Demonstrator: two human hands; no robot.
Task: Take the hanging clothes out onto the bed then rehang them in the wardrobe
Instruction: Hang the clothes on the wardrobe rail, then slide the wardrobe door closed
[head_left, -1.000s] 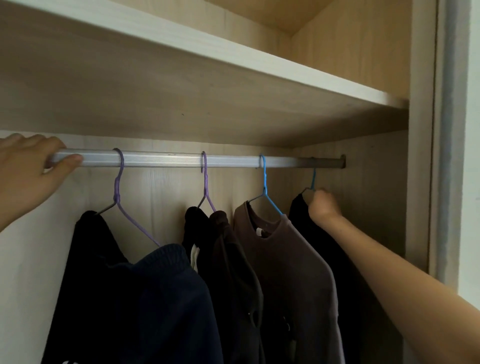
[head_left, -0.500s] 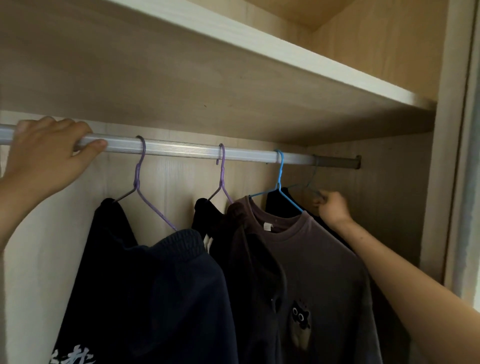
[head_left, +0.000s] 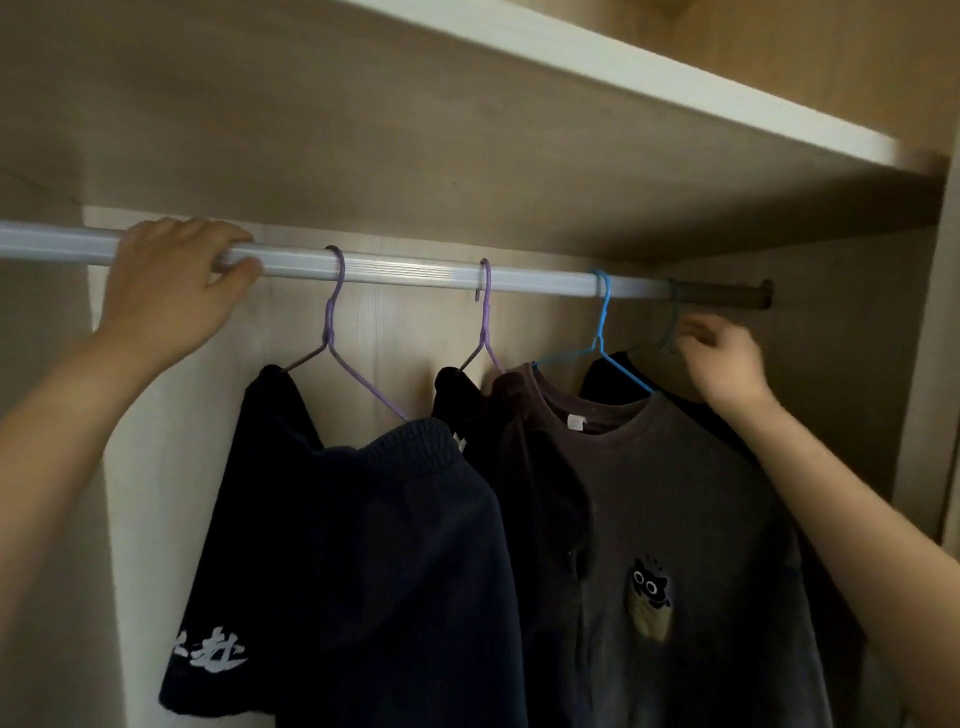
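Observation:
A silver wardrobe rail (head_left: 415, 270) carries several hangers. A navy garment (head_left: 363, 571) with white lettering hangs crooked on a purple hanger (head_left: 332, 332). A dark garment (head_left: 524, 483) hangs on a second purple hanger (head_left: 485, 322). A brown-grey sweatshirt (head_left: 675, 519) with a small cat print hangs on a blue hanger (head_left: 600, 338). Behind it a black garment (head_left: 610, 379) hangs on a teal hanger (head_left: 670, 332). My left hand (head_left: 166, 291) grips the rail at the left. My right hand (head_left: 727, 358) pinches the teal hanger just below its hook; motion blur hides the fingertips.
A wooden shelf (head_left: 623, 88) runs close above the rail. The wardrobe's right side panel (head_left: 930, 364) stands just right of my right arm. The pale back panel (head_left: 405, 332) shows behind the hangers.
My right hand rose from the black garment's collar to the teal hanger's neck near the rail. The sweatshirt turned to face me. My left hand stayed on the rail.

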